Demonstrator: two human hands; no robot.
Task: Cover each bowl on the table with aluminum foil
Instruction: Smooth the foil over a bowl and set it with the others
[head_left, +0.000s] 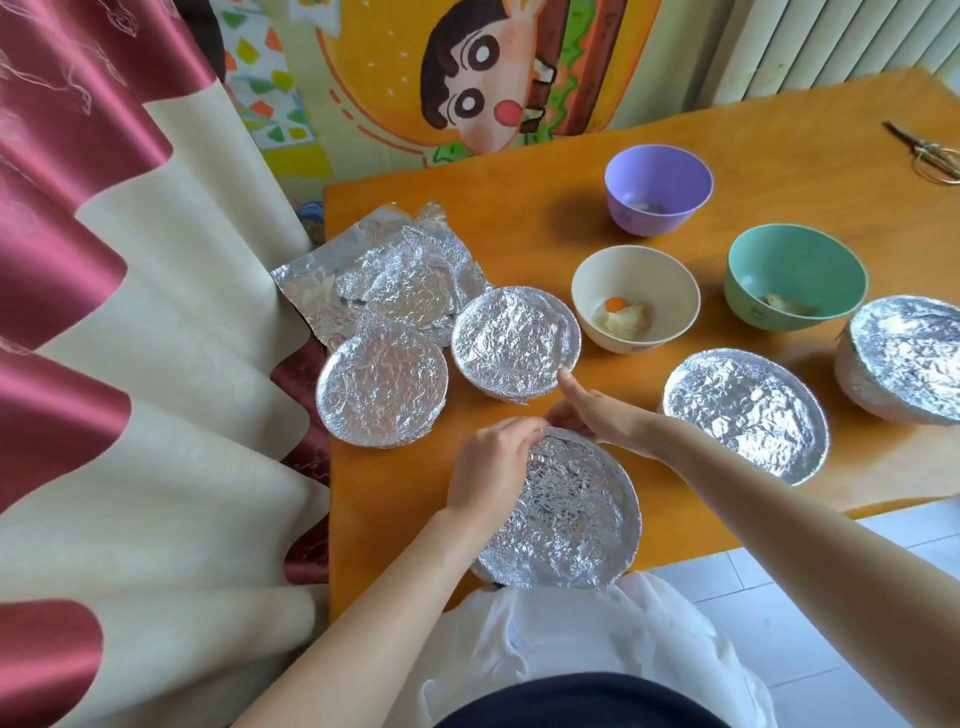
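A foil-covered bowl (566, 514) sits at the table's near edge. My left hand (488, 467) grips the foil at its far-left rim. My right hand (597, 415) pinches the foil at the far rim, one finger pointing outward. Several other foil-covered bowls stand around: one at the left (382, 384), one behind it (514, 343), one at the right (745, 413), one at the far right edge (906, 358). Three bowls are uncovered: purple (657, 187), cream (635, 296) with food, green (795, 275) with food. Crumpled foil sheets (384, 270) lie at the back left.
The orange wooden table (519, 218) ends close to my body. A red and cream curtain (130, 312) hangs along its left side. Scissors (924, 148) lie at the far right corner. A cartoon poster (467, 78) stands behind the table.
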